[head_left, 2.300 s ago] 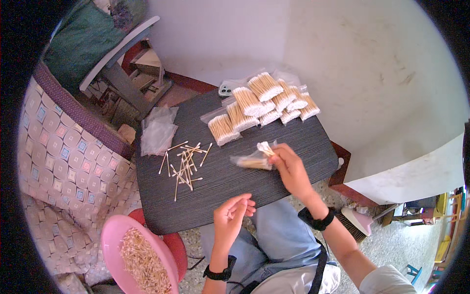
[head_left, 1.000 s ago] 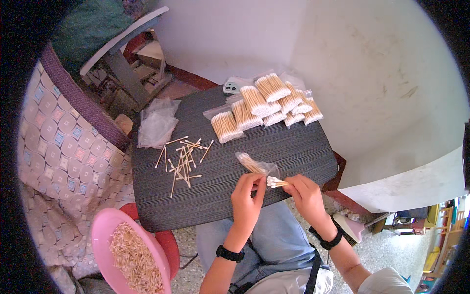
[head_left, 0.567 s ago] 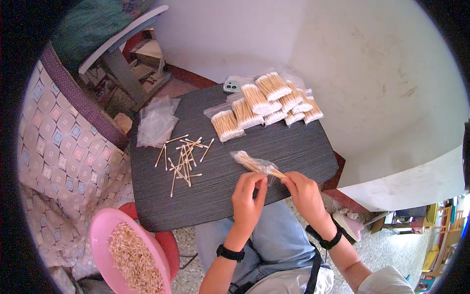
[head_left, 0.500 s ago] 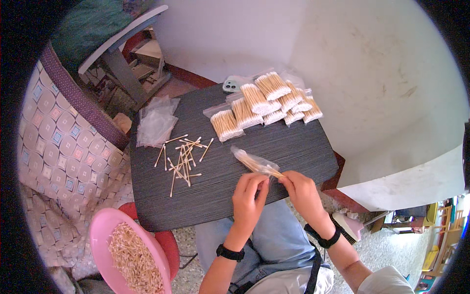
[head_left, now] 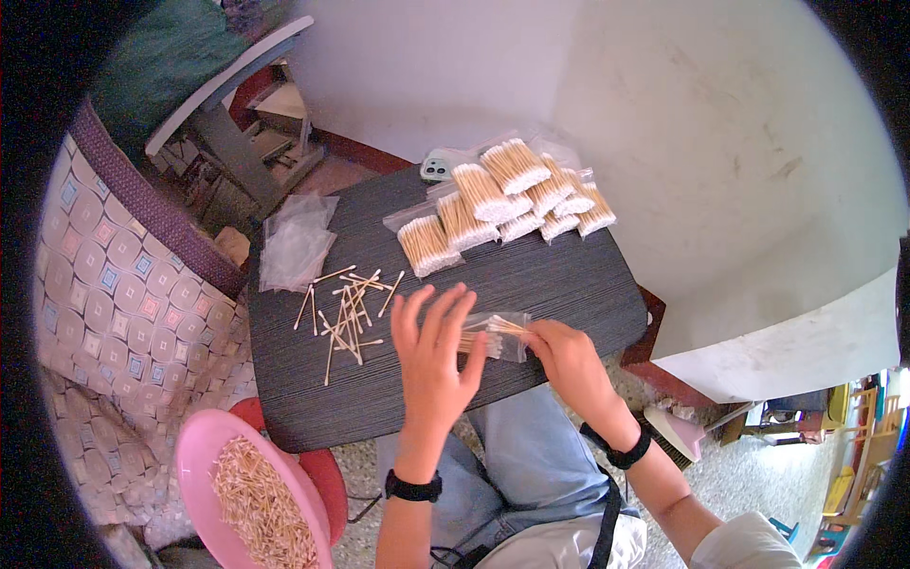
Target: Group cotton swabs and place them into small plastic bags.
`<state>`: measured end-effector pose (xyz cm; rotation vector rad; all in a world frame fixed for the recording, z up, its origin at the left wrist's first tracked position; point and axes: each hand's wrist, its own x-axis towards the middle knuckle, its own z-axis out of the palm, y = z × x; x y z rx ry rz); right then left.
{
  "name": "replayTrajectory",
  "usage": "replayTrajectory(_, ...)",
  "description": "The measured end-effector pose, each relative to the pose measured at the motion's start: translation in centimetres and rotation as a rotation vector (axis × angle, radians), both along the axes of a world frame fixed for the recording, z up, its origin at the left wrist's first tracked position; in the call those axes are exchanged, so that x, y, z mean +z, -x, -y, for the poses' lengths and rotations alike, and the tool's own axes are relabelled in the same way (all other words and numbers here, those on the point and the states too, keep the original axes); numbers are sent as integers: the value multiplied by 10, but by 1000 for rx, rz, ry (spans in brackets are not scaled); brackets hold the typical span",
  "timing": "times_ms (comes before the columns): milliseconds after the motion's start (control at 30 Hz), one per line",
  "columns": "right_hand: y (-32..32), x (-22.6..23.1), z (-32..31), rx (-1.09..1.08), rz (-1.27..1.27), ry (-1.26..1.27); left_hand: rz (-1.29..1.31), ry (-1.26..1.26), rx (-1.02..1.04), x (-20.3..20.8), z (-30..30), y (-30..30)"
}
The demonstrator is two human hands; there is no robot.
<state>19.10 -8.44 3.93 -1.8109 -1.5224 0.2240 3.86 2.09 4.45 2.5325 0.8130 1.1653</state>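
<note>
My left hand (head_left: 431,356) is open, its fingers spread above the table, and it covers part of a clear zip bag (head_left: 517,349) with cotton swabs in it. Whether the palm or thumb touches the bag cannot be told. At the bag's right end, my right hand (head_left: 572,365) is closed in a pinch on a few cotton swabs (head_left: 505,325), whose white tips point left over the bag. Loose cotton swabs (head_left: 353,308) lie scattered left of my left hand. Beyond my hands is a pile of filled bags of cotton swabs (head_left: 483,194).
Flat clear bags (head_left: 296,245) lie at the dark table's (head_left: 398,408) far left. A phone (head_left: 436,167) rests behind the pile. A pink basin (head_left: 194,460) full of cotton swabs stands on a red stool (head_left: 327,488) at lower left. A wall (head_left: 701,190) rises behind the table.
My left hand has let go of the bag, spread its fingers and moved up and left. The bag now lies flatter and nearer. My right hand still pinches swabs.
</note>
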Motion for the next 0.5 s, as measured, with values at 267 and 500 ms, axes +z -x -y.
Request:
replayTrajectory(267, -3, 5, 5, 36, -131, 77, 174, 536, -201, -20, -19, 15)
replayTrajectory(500, -1, 5, 6, 34, -136, 11, 269, 615, -197, -35, -15, 9)
